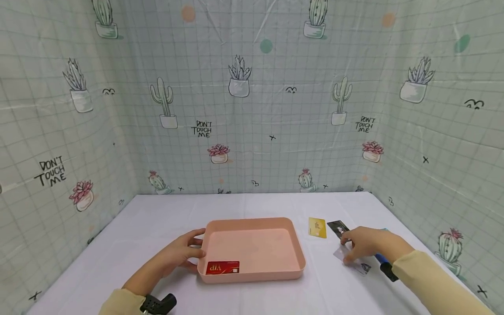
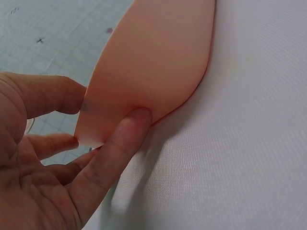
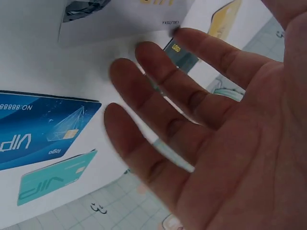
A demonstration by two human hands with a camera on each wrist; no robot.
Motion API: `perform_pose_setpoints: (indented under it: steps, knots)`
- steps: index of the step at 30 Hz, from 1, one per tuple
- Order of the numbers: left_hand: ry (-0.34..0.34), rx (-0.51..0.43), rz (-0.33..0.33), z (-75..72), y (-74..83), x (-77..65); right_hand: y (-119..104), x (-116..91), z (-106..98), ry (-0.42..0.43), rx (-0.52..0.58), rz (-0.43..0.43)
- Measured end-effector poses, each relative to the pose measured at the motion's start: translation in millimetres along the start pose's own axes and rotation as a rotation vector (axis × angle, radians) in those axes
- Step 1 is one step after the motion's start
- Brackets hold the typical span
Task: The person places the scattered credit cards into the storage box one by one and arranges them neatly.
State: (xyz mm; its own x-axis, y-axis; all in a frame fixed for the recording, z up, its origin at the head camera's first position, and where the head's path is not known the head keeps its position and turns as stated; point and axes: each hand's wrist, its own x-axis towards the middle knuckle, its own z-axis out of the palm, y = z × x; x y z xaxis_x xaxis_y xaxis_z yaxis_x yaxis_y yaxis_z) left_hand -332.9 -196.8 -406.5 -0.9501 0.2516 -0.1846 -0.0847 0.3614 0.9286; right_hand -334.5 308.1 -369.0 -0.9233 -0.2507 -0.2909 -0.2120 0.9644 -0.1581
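Observation:
A pink tray (image 1: 252, 245) holds a red VIP card (image 1: 222, 267) in its near left corner. My left hand (image 1: 177, 251) touches the tray's left side. In the left wrist view its thumb (image 2: 129, 132) presses the outer wall, with other fingers against the wall's edge. At the right, my right hand (image 1: 366, 243) is over a white card (image 1: 360, 266) with a dark picture at one end. Thumb and index finger sit at its opposite long edges, pinching it. In the right wrist view the white card (image 3: 120, 21) is partly cut off, and the other fingers extend beside it.
A gold card (image 1: 317, 227) and a black card (image 1: 337, 226) lie right of the tray. Blue (image 3: 41, 129) and teal (image 3: 57, 176) cards lie beyond the right hand, mostly hidden from the head view by the arm. Patterned cloth walls (image 1: 252, 109) surround the white table (image 1: 169, 214).

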Motion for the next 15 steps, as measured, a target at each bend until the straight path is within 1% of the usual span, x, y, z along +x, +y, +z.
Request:
perform_pose_setpoints:
  steps: [8,15]
  knots:
    - [0.002,0.006,0.004,-0.3,3.1,0.0,-7,-6,3,-0.001,-0.038,0.054]
    - [0.012,0.009,-0.014,0.4,1.9,1.4,-12,-6,6,-0.014,-0.013,0.062]
